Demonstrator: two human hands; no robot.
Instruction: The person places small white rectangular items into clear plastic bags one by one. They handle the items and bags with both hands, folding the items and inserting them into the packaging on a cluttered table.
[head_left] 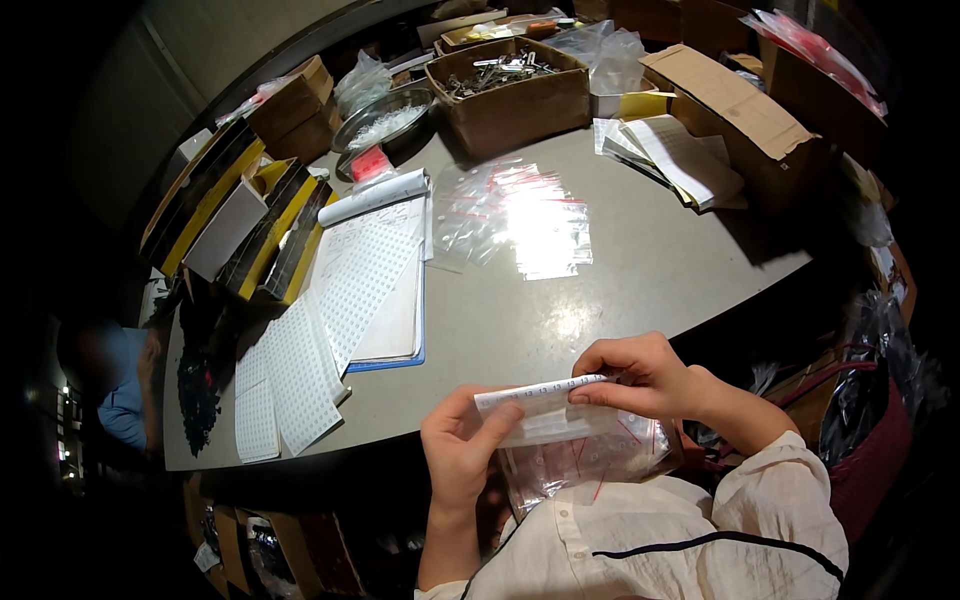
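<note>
My left hand (462, 450) is closed on the left end of a white sticker sheet (535, 396), its thumb lying across the front. The sheet is bent over, with a row of small printed labels along its upper edge. At the right end, my right hand (640, 375) pinches the sheet between thumb and fingers; whether a single label is in that pinch cannot be made out. Below both hands, clear plastic zip bags (585, 465) with red lines lie in my lap, against my cream shirt.
More sticker sheets (362, 285) overlap a blue-edged paper pad (405, 335) on the grey table (480, 330). Clear zip bags (545, 225) lie mid-table. Behind stand a carton of metal parts (510, 115) and a round tray (385, 125). Another person (122, 385) sits at far left.
</note>
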